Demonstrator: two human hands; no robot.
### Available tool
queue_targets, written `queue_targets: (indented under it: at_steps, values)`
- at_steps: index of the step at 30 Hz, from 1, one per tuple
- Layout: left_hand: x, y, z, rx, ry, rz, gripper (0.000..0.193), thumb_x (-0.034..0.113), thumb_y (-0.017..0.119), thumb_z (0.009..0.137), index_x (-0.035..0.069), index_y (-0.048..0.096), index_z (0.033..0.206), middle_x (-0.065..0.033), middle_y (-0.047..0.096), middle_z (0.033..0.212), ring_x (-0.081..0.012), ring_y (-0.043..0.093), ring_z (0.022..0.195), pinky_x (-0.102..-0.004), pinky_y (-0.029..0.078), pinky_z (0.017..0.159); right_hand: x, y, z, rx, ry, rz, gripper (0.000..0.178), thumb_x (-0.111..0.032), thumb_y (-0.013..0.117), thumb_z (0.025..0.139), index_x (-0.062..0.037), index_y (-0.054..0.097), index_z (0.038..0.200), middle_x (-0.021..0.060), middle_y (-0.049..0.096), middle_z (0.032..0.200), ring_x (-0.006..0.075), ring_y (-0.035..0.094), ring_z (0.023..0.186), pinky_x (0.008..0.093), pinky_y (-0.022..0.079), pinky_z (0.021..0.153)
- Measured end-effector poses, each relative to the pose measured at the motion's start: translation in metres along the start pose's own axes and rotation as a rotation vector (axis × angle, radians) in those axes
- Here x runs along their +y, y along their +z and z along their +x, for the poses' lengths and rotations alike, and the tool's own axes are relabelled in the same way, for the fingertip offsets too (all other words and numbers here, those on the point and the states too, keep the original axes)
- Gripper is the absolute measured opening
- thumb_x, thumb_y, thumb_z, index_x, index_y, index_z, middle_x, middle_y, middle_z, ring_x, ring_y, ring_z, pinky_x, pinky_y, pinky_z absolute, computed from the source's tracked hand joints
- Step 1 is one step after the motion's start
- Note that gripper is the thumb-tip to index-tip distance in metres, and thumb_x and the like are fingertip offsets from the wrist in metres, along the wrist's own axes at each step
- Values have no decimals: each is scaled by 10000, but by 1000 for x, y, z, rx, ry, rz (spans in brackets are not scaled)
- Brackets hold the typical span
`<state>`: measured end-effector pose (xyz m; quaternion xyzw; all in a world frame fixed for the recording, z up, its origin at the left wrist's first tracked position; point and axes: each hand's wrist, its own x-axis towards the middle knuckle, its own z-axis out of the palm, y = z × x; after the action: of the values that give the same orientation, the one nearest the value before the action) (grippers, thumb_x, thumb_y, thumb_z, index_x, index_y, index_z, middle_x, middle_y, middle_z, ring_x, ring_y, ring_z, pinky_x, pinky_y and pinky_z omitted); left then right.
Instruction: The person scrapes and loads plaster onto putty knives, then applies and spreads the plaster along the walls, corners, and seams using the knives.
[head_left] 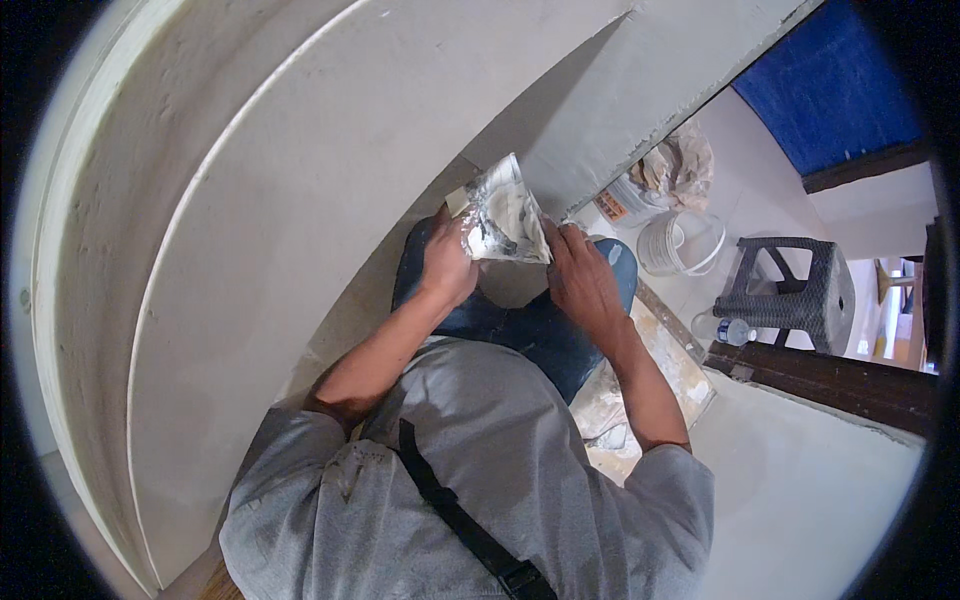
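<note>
A broad, flat putty knife point(503, 215), its blade smeared with white and grey filler, is held up in front of my knees. My left hand point(447, 262) is closed at the blade's lower left side, with a pale handle-like piece showing by the fingers. My right hand point(582, 272) is closed at the blade's right edge. A thin strip lies along that edge by its fingers; whether it is a second tool I cannot tell. The palm sides of both hands are hidden.
White walls point(270, 200) curve close on my left and ahead. To the right are a white bucket point(672, 245), a crumpled paper bag point(685, 165), a dark plastic stool point(790, 290) and a plastic bottle point(727, 329). A stained board point(660, 365) lies by my right leg.
</note>
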<state>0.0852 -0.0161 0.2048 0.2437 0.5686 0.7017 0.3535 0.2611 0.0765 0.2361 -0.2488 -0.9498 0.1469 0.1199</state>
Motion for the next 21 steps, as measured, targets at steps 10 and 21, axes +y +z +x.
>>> queue_targets:
  at_steps: [10, 21]
  values:
    - [22, -27, 24, -213, -464, -232, 272, 218, 445, 961, 42, 578, 1120, -52, 635, 1032, -145, 623, 905, -316, 529, 764, -1, -75, -5, 80, -133, -303, 438, -109, 534, 803, -80, 532, 1240, 123, 536, 1015, 284, 562, 893, 373, 478, 744]
    - [32, -17, 27, -339, -395, -214, 254, 117, 431, 933, 24, 575, 1121, -73, 632, 1007, -138, 618, 899, -308, 527, 739, -17, -83, 11, -152, -430, -593, 475, -164, 521, 810, -62, 507, 1273, 99, 517, 1088, 237, 513, 991, 367, 432, 862]
